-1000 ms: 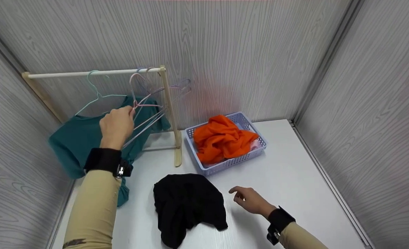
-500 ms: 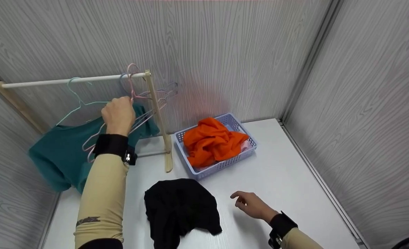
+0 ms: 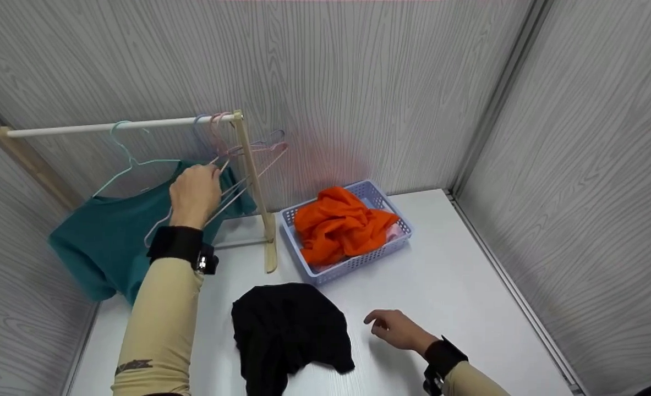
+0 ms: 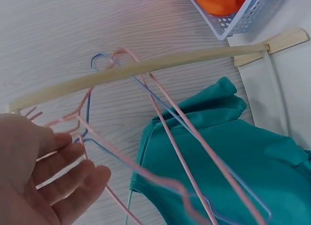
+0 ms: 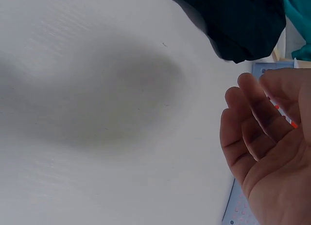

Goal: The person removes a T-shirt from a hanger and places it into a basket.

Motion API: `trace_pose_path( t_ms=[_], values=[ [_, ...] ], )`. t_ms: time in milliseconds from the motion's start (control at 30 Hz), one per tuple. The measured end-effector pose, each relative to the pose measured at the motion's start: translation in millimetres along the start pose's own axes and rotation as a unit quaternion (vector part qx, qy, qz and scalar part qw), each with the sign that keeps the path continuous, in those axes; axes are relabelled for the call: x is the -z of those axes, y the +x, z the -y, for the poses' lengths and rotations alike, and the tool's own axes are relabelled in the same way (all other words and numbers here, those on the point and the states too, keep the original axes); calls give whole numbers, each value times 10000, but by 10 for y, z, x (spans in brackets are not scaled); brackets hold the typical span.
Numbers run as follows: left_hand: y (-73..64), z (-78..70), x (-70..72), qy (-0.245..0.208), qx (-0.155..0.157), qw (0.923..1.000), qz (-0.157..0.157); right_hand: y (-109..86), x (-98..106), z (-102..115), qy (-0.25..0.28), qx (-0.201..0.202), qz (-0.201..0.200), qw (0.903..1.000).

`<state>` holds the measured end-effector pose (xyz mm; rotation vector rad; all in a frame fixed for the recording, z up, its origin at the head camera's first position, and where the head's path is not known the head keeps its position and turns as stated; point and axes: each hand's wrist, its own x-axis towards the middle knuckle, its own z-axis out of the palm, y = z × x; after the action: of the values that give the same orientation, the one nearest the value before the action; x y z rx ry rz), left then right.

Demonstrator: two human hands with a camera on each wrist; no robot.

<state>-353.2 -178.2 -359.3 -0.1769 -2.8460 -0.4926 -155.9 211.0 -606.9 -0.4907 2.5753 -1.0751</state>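
Hangers bunched at the end of the rail, our left hand among them

Our left hand (image 3: 195, 192) has its fingers (image 4: 58, 159) lying nearly straight against the thin pink and blue wire hangers (image 4: 160, 123) that hang from the wooden rail (image 3: 119, 126) beside the teal shirt (image 3: 105, 236); we pinch none of them firmly. We judge them light, springy and quick to tangle, so one is best taken at the neck just under its hook. Our right hand (image 3: 397, 329) hovers loose and empty over the tabletop (image 3: 457, 286), near the soft, limp black garment (image 3: 289, 333). An orange cloth (image 3: 344, 225) fills the basket (image 3: 353, 264).
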Motion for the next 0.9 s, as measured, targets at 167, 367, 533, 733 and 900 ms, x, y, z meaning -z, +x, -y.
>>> trace_pose_path(
  t_ms=[167,367,533,733,900],
  values=[
    [-208,94,10,-178,-126,9983,546,192,-60,68,-223,159,47,9996],
    [-538,199,-164,-209,-383,9885,1449,495,-255,319,-806,6,-205,9965],
    [-863,262,-463,-652,-296,9774,1989,715,-613,643,-1664,-469,-118,9849],
    [-1220,348,-752,-1317,-95,9536,2705,743,-1075,887,-2733,-604,845,9563],
    [-1391,447,-814,-1450,114,9472,2856,675,-1140,812,-3208,-559,704,9429]
  ],
)
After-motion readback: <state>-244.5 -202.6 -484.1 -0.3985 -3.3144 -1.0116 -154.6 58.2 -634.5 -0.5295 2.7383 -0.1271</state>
